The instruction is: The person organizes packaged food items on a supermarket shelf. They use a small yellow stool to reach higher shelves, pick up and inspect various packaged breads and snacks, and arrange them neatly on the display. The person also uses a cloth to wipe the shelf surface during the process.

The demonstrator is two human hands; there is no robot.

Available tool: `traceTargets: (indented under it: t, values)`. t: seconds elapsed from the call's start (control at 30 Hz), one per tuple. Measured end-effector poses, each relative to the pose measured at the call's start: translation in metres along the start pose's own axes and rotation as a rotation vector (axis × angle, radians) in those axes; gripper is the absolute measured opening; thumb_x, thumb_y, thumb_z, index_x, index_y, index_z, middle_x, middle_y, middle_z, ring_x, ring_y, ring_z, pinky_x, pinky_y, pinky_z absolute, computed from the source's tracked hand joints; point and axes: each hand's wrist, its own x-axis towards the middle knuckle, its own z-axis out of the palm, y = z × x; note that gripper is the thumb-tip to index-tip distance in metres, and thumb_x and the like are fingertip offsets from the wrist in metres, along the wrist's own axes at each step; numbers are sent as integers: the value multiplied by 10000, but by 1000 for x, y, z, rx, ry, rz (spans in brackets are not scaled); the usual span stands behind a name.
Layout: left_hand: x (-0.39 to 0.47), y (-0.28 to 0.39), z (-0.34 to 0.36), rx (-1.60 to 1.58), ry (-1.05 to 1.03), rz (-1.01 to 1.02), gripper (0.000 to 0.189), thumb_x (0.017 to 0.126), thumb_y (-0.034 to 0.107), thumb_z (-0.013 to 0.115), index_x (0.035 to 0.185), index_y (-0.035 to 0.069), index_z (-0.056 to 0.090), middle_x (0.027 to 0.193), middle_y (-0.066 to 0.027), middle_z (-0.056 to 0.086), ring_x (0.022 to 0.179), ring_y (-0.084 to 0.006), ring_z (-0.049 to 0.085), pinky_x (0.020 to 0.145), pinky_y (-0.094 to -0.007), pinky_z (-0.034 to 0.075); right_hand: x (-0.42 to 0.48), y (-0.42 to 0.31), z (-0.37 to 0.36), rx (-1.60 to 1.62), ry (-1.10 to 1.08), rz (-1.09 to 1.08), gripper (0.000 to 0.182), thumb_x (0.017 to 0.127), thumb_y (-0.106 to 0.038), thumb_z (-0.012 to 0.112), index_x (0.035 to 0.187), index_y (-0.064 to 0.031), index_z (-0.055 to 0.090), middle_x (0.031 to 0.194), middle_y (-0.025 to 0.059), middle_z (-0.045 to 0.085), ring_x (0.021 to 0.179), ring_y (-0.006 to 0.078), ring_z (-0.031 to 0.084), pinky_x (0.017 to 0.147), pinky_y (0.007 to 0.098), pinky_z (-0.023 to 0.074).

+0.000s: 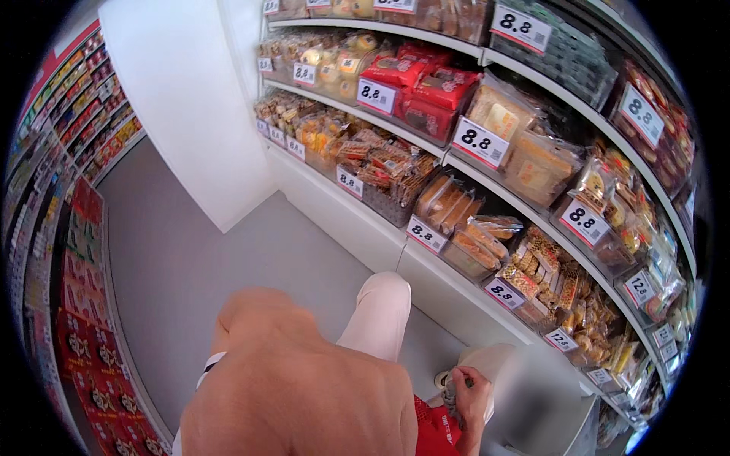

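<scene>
Very near the camera, my left hand (302, 376) fills the lower middle, its back towards me and blurred; its fingertips and anything in them are hidden. White cloth with a dark stripe (214, 362) shows at its left edge. At lower right, my right hand (470, 390) has curled fingers closed round a grey crumpled item (449, 393). Below it lies a red item with white writing (436, 430), partly covered by my left hand. A knee in pale trousers (382, 310) rises between the hands, and beige trousers (485, 359) show beside the right one.
Shelves (422, 137) of packaged snacks, with bins and price cards, curve along the right above a white base (342, 222). A white pillar (182, 114) stands at upper left. More stocked shelves (85, 336) line the left, beyond the grey floor (165, 239). A blurred patch hides part of lower right.
</scene>
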Motion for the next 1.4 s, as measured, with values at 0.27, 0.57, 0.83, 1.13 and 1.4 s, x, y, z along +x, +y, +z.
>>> traceTargets:
  t: [0.27, 0.57, 0.83, 1.13, 1.4]
  values:
    - [-28, 8, -11, -239, -243, -73, 329, 930, 260, 511, 652, 94, 458, 595, -86, 456, 511, -298, 445, 503, -363, 358, 3, 5, 16, -56, -149, -32, 234, 849, -196, 708, 956, 10, 730, 834, 172, 721, 757, 239, 704, 731, 338, 537]
    - [-44, 7, -9, -299, -243, -55, 320, 961, 276, 482, 693, 102, 490, 660, -98, 518, 544, -312, 506, 505, -362, 394, 9, -3, 29, 17, -160, -87, 214, 847, -160, 704, 951, 26, 726, 805, 169, 713, 753, 216, 689, 731, 332, 531]
    - [-78, -46, -2, 35, 629, -8, 273, 873, 233, 582, 1081, 78, 669, 677, -106, 597, 598, -280, 591, 548, -366, 465, 17, 13, 27, 435, -80, 156, 212, 915, -157, 644, 943, 43, 710, 788, 45, 683, 721, 140, 623, 674, 267, 494]
    - [-105, -264, -39, 824, 19, -566, 913, 724, 302, 853, 1468, 53, 385, 1570, -179, 205, 1465, -346, 182, 1178, -483, 183, 15, -11, 55, 1556, -24, 660, 247, 1004, -273, 494, 1072, -52, 583, 1027, 83, 634, 909, 200, 607, 817, 358, 528]
    - [-115, -303, -45, 912, 230, -506, 480, 820, 77, 733, 1248, -1, 532, 1201, -156, 568, 1117, -300, 561, 977, -390, 441, -9, -5, 42, 1579, 8, 623, 266, 1000, -306, 544, 1150, -87, 566, 1080, 63, 611, 1020, 200, 586, 906, 363, 485]
